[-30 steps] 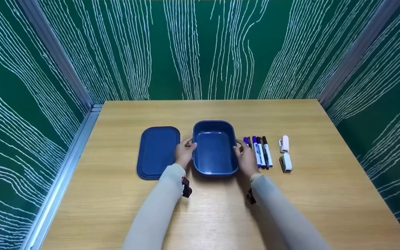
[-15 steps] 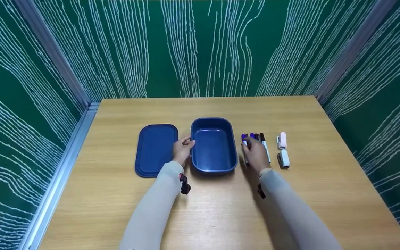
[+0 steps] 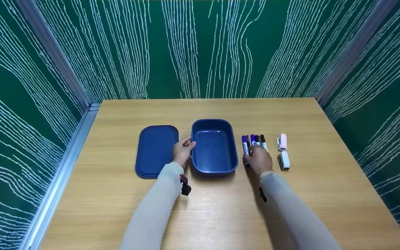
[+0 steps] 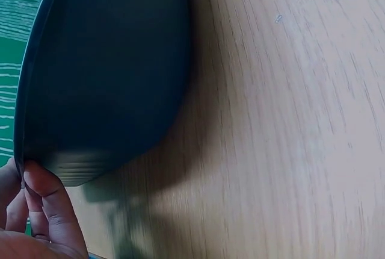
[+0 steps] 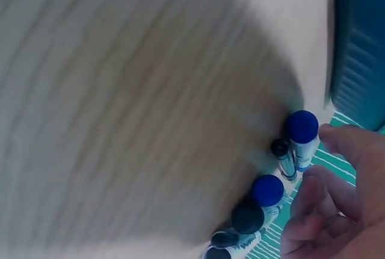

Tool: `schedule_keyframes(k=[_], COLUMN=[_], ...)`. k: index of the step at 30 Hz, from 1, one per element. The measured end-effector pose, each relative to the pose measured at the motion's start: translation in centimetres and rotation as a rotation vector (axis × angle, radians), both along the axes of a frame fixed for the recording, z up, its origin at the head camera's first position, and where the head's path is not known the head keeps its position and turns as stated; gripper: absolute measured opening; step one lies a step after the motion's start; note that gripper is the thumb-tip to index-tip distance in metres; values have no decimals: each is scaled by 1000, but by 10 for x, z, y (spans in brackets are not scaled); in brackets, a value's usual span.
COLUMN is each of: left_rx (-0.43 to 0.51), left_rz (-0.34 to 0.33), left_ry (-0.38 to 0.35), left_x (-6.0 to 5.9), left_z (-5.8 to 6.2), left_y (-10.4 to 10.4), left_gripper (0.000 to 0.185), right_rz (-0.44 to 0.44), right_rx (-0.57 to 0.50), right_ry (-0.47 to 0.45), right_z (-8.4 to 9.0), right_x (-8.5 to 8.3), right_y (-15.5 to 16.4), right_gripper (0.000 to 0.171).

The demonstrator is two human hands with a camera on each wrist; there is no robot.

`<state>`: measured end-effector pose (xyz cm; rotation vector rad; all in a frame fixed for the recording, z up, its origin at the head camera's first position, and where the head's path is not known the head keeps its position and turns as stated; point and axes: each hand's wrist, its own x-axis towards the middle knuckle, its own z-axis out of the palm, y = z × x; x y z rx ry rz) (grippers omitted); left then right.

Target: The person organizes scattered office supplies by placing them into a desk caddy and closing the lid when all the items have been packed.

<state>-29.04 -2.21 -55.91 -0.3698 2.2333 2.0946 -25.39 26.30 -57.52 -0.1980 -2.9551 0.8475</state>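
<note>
The right hand (image 3: pixel 259 160) lies over the near ends of the markers (image 3: pixel 253 140), which rest side by side on the table (image 3: pixel 221 208) with their long axes running away from the fingers, caps at the far end. The right wrist view is blurred, but the fingers (image 5: pixel 325 199) seem curled down onto the marker bodies — whether they already pinch one I cannot tell. This hand is clearly the nearer one to the markers; the blue box (image 3: pixel 214 147) is just beside its thumb side, open and upright. The left hand (image 3: pixel 182 150) grips the other rim of the box, fingertips (image 4: pixel 45 196) pressed on the outer wall. Beyond its knuckles the flat lid (image 3: pixel 155 151) lies on the table — and past the right hand's little-finger side lie two small white staplers (image 3: pixel 283 152).
</note>
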Motion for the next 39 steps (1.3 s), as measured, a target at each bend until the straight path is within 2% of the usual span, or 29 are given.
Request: schedule_keyframes(k=[10, 21, 29, 39], left_rx=[8, 22, -10, -15], left_rz=[0, -4, -1, 8], left_ry=[6, 38, 12, -1], left_x=[2, 2, 0, 2], left_z=[1, -1, -3, 1], left_y=[0, -1, -2, 1], left_gripper=[38, 37, 39, 37], right_rz=[11, 4, 7, 7], right_rx=[85, 218, 234, 239], right_ry=[0, 131, 74, 61], right_z=[-2, -10, -7, -6], right_x=[0, 2, 0, 0], right_y=[-5, -7, -9, -8], right_gripper=[20, 19, 23, 21])
